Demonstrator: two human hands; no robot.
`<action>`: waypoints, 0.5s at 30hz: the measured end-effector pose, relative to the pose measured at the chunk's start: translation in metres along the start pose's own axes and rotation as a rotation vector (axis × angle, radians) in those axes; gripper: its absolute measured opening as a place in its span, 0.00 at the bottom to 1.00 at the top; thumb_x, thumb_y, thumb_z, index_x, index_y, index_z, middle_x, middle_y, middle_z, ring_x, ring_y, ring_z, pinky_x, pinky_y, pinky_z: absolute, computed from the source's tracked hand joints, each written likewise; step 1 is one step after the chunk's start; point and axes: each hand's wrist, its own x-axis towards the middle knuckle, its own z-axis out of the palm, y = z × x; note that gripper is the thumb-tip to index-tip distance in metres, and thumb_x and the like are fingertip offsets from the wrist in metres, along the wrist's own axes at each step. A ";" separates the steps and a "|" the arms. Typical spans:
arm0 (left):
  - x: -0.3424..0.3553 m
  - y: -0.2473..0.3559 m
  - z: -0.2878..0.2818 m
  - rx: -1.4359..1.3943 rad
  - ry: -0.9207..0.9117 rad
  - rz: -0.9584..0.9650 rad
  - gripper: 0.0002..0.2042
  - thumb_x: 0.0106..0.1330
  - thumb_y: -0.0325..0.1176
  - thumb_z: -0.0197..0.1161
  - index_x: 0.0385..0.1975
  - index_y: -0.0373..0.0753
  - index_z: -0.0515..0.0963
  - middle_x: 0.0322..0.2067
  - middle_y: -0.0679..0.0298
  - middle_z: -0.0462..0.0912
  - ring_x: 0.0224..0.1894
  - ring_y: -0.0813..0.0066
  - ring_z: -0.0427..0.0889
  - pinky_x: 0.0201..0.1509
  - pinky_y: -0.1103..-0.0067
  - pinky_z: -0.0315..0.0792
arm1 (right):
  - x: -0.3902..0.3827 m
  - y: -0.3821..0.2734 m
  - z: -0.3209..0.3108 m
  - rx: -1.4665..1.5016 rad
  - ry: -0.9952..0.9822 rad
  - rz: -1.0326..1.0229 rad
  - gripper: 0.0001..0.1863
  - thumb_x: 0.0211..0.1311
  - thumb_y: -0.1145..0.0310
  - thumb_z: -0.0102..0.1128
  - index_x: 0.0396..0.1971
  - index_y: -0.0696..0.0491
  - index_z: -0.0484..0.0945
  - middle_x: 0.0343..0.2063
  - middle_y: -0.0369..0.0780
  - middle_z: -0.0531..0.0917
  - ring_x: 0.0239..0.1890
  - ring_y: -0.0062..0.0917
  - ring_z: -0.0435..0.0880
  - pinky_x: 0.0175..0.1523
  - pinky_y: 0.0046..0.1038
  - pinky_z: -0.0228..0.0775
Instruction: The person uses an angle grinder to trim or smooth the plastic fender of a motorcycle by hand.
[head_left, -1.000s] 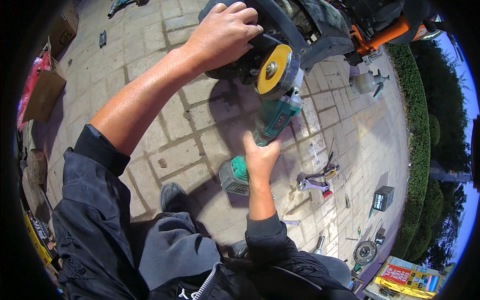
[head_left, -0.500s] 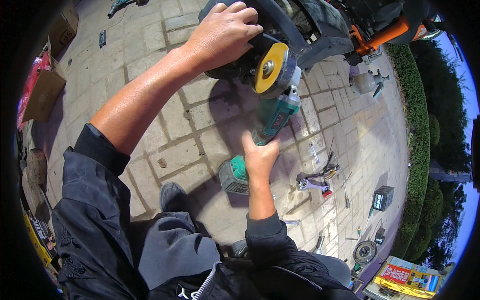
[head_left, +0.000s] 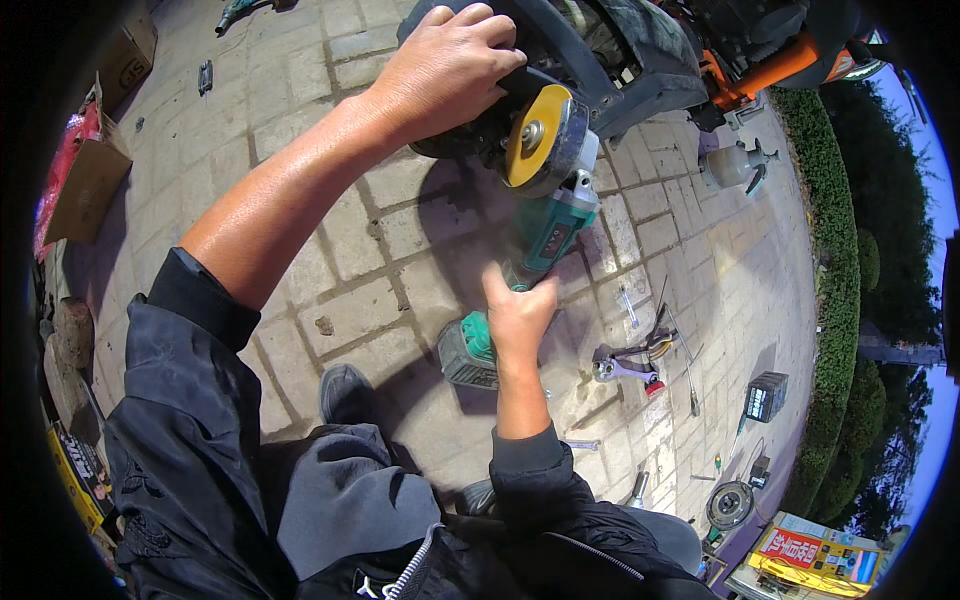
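Note:
My right hand [head_left: 521, 318] is wrapped round the body of a teal cordless angle grinder [head_left: 553, 236]. Its yellow disc [head_left: 540, 120] stands against or very close to a dark part of a large machine [head_left: 655, 92] with black curved bars; exact contact cannot be told. The grinder's battery [head_left: 467, 350], dark with a teal top, hangs below my wrist. My left hand [head_left: 455, 60] curls over the machine's black edge, just left of the disc. What its fingertips grip underneath is hidden.
An orange frame [head_left: 775, 72] joins the machine at the right. On the brick paving lie a purple-and-black part [head_left: 628, 368], wrenches [head_left: 583, 444], screwdrivers and a black box [head_left: 767, 397]. A spray bottle [head_left: 735, 165] stands near the hedge [head_left: 835, 280]. Cardboard boxes [head_left: 88, 190] sit left.
The grinder's head has shifted and tilted very slightly to the left in my right hand. My left hand holds its place on the machine.

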 end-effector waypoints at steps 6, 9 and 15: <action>0.001 0.001 -0.001 -0.004 -0.030 -0.010 0.19 0.54 0.35 0.73 0.48 0.45 0.84 0.47 0.65 0.78 0.55 0.67 0.74 0.59 0.71 0.67 | 0.001 0.001 0.000 0.015 -0.022 0.038 0.23 0.48 0.69 0.71 0.43 0.62 0.73 0.33 0.43 0.84 0.34 0.30 0.82 0.45 0.32 0.73; 0.000 0.000 0.000 0.008 -0.012 -0.005 0.19 0.54 0.35 0.73 0.48 0.45 0.84 0.48 0.65 0.78 0.55 0.67 0.74 0.58 0.71 0.67 | 0.001 0.001 0.001 0.030 -0.017 0.028 0.23 0.48 0.69 0.71 0.43 0.62 0.73 0.34 0.43 0.84 0.34 0.29 0.82 0.45 0.32 0.73; 0.001 0.001 -0.001 -0.005 -0.001 -0.009 0.19 0.54 0.35 0.73 0.47 0.45 0.84 0.47 0.65 0.79 0.55 0.67 0.74 0.58 0.71 0.67 | -0.001 0.009 0.003 0.115 0.005 -0.031 0.19 0.50 0.73 0.69 0.42 0.62 0.75 0.29 0.35 0.80 0.27 0.19 0.75 0.37 0.24 0.70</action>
